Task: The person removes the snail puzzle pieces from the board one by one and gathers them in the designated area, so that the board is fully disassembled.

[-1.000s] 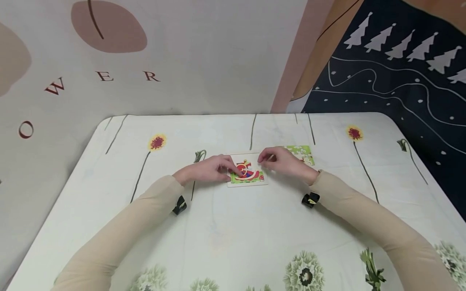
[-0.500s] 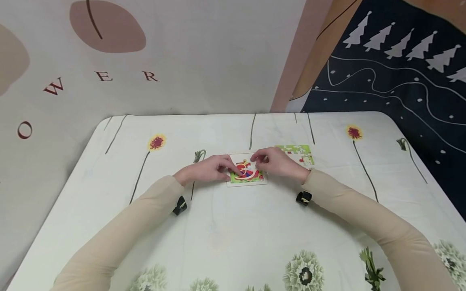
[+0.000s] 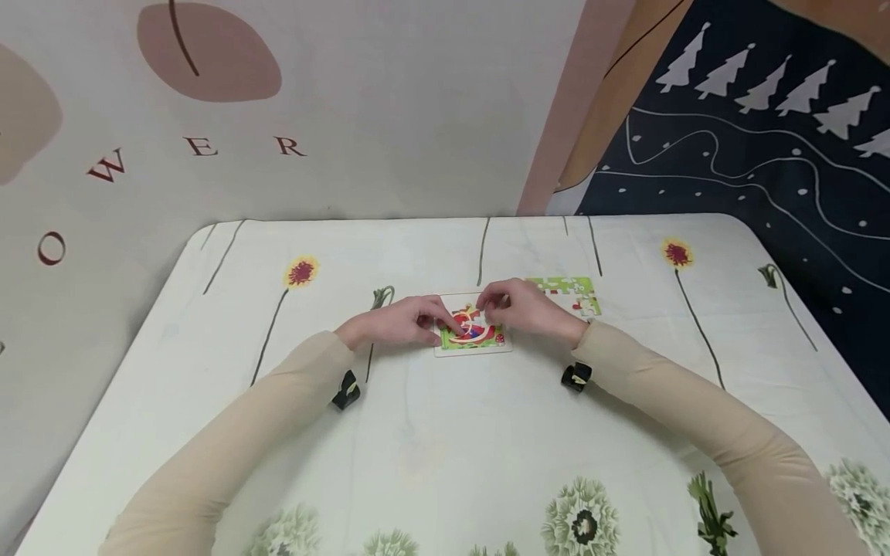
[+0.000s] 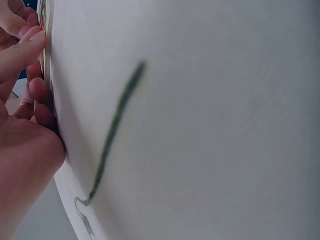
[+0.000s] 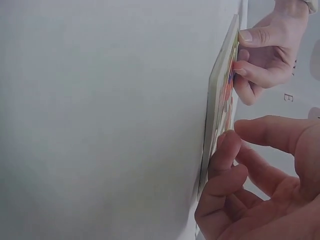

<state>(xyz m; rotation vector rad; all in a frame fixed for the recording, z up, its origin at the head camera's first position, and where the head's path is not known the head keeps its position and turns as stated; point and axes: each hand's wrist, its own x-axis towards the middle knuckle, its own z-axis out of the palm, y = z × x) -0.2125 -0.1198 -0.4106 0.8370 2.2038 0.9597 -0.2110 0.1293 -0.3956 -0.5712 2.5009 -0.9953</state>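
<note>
A small jigsaw puzzle board (image 3: pixel 480 352) with a red, yellow and green picture lies mid-table in the head view. My left hand (image 3: pixel 399 320) is at its left side, index finger pressing on the picture and thumb near the lower left edge; the right wrist view shows this left hand (image 5: pixel 272 55) across the board. My right hand (image 3: pixel 524 309) is over the board's upper right, thumb and index fingertips brought together at the surface. They pinch a small puzzle piece, mostly hidden by the fingers. In the right wrist view the right hand's (image 5: pixel 260 175) other fingers are curled beside the board edge.
Behind the right hand lie green-and-white puzzle pieces (image 3: pixel 573 289), partly covered by it. A white tablecloth (image 3: pixel 431 432) printed with flowers and stems covers the table. A printed cloth (image 3: pixel 389 177) with letters hangs beyond the far edge, and a dark one (image 3: pixel 737 177) with white trees at right.
My right hand has moved left, from the board's right edge to over its upper right part, uncovering more of the green pieces. The left hand stays in place on the board.
</note>
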